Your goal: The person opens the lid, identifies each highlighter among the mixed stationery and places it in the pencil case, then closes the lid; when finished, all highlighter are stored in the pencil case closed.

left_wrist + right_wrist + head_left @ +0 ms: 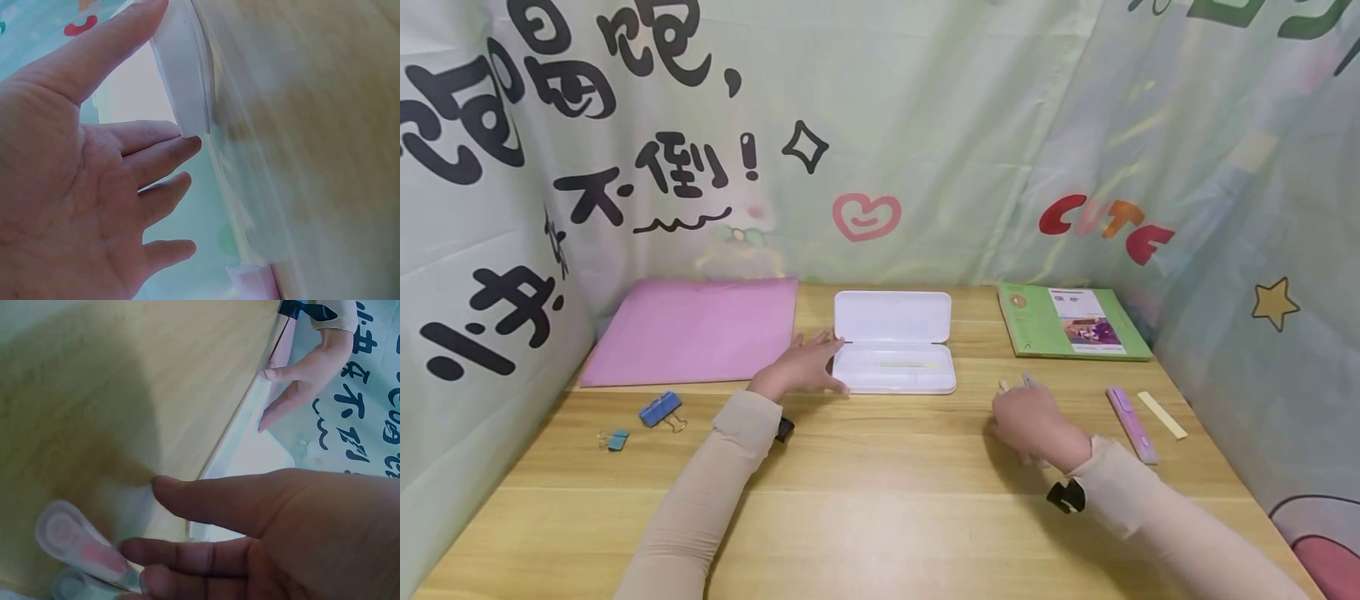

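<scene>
A white pencil case (895, 385) stands with its lid up at the middle of the table, a thin yellowish strip (910, 364) inside it. My left hand (801, 367) is at the case's left end; in the left wrist view the thumb rests along the case (187, 75) and straight fingers touch its corner. To the right, my right hand (1033, 421) reaches over some pens. The right wrist view shows a clear-capped pen with pink inside (81, 537) and a greenish one (81, 584) by the fingertips, the thumb held apart from them. The hand hides most of the pens.
A pink folder or sheet (700, 333) lies at the back left, with a blue binder clip (660, 409) and a smaller teal one (617, 440) before it. At the right are a green book (1071, 323), a purple pen-like item (1131, 423) and a cream strip (1162, 415).
</scene>
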### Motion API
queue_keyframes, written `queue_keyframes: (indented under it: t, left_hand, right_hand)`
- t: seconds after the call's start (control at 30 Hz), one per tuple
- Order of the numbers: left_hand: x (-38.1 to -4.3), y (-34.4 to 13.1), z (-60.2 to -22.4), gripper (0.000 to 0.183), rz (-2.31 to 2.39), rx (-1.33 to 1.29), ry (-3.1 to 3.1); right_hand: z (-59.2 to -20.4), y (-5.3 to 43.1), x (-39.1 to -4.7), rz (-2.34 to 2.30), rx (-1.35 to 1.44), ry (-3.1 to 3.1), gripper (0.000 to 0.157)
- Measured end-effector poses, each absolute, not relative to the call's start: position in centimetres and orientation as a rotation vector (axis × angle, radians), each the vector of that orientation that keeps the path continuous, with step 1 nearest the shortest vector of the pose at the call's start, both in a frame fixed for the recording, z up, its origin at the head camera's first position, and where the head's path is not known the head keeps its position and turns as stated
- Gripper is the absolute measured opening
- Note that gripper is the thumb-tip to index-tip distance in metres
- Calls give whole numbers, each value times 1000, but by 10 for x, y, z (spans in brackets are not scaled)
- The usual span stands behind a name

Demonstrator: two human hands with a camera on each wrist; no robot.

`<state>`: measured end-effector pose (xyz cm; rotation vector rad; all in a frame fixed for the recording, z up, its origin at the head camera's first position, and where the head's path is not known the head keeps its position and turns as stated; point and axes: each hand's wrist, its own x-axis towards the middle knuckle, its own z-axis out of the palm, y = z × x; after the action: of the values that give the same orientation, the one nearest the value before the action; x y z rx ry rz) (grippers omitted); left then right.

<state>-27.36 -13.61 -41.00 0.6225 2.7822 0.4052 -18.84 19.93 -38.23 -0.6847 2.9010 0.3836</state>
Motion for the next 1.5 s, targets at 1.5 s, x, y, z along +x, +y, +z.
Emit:
queue_keyframes:
  t: [1.5]
  left_hand:
    - [-274, -135, -411, 97, 409, 603, 2773]
  right_hand:
    - [-383, 214, -189, 201, -660, 3096, 24]
